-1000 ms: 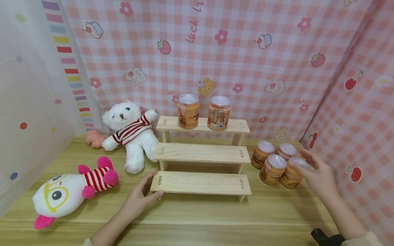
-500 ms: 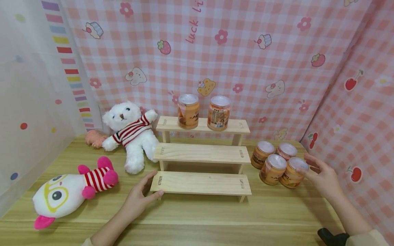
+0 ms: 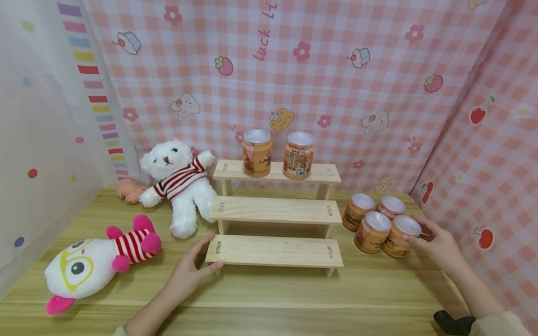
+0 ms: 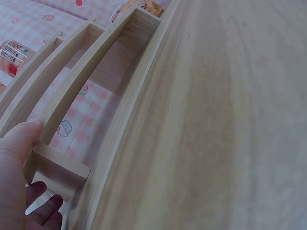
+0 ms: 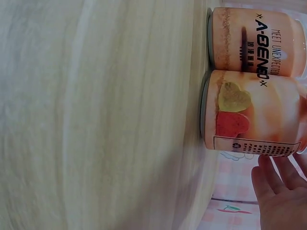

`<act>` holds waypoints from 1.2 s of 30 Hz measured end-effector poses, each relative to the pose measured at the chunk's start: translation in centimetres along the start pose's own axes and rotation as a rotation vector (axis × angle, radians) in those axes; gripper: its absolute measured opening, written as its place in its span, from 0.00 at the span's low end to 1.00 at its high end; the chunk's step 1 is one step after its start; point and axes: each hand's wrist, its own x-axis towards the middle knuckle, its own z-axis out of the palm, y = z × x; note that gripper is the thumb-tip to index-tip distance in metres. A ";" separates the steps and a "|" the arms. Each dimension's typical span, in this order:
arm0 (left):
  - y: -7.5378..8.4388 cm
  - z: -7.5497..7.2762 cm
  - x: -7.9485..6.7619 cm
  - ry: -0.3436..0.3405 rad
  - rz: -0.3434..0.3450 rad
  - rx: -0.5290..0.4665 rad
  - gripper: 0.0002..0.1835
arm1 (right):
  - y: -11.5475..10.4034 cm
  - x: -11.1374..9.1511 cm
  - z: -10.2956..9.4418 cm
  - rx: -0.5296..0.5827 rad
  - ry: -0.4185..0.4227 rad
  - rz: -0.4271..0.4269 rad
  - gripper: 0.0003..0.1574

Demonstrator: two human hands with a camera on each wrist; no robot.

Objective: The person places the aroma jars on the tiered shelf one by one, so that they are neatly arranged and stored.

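A three-step wooden stand (image 3: 275,250) occupies the middle of the table. My left hand (image 3: 189,270) grips the left end of its lowest step; in the left wrist view the thumb (image 4: 21,139) presses the board's edge and the fingers (image 4: 45,208) sit low by the leg. To the right, several orange cans with clear lids stand in a cluster. My right hand (image 3: 439,245) reaches round the nearest right-hand can (image 3: 397,242), thumb at its front, relaxed fingers (image 5: 276,179) along its side in the right wrist view. That can (image 5: 254,112) stands upright on the table.
Two more orange cans, one left (image 3: 257,154) and one right (image 3: 298,156), stand on the top step. A white teddy bear (image 3: 185,214) and a pink-and-white plush toy (image 3: 84,270) lie at the left. A checked cloth wall (image 3: 315,93) closes off the back.
My right hand drew back slightly from the cans, then moved in again around the nearest right-hand can. The left hand, the stand and the cans have kept their places.
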 end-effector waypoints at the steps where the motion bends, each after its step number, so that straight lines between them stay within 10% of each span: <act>1: 0.0 0.0 0.0 0.000 -0.005 0.000 0.39 | 0.0 0.0 0.1 0.004 0.005 -0.001 0.38; 36: 0.1 0.1 0.0 0.001 -0.004 -0.045 0.38 | -1.0 -1.7 0.4 0.114 0.213 0.087 0.34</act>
